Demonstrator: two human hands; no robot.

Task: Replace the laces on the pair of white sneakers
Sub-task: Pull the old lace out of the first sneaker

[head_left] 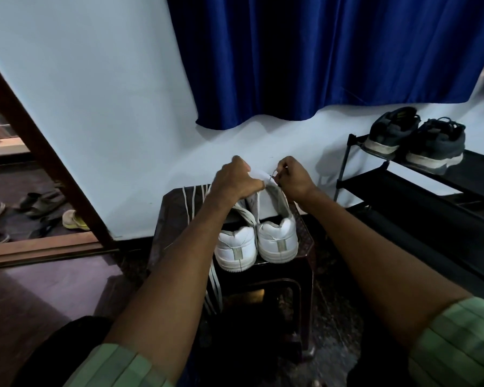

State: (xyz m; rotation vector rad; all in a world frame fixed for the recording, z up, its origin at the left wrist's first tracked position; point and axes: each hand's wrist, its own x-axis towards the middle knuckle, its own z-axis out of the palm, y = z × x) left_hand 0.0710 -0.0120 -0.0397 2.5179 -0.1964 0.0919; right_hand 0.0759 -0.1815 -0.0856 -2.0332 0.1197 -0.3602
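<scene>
A dark plastic stool (pixel 305 277) stands at the centre of the frame, two white sneakers (pixel 256 244) on its seat, heels nearest, with loose white laces (pixel 194 191) draped over its left side.

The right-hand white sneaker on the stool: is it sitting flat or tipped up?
Tipped up. The right-hand sneaker rests on its heel on the stool, its front raised between both hands, while the other sneaker lies flatter beside it.

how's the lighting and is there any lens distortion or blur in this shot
Head view: dim, bluish room light; the stool and floor sink into shadow, while the sneakers and wall stay readable. Wide-angle bending shows in the slanted door frame and the curved curtain hem. The hands, left hand and right hand, look slightly soft.
</scene>
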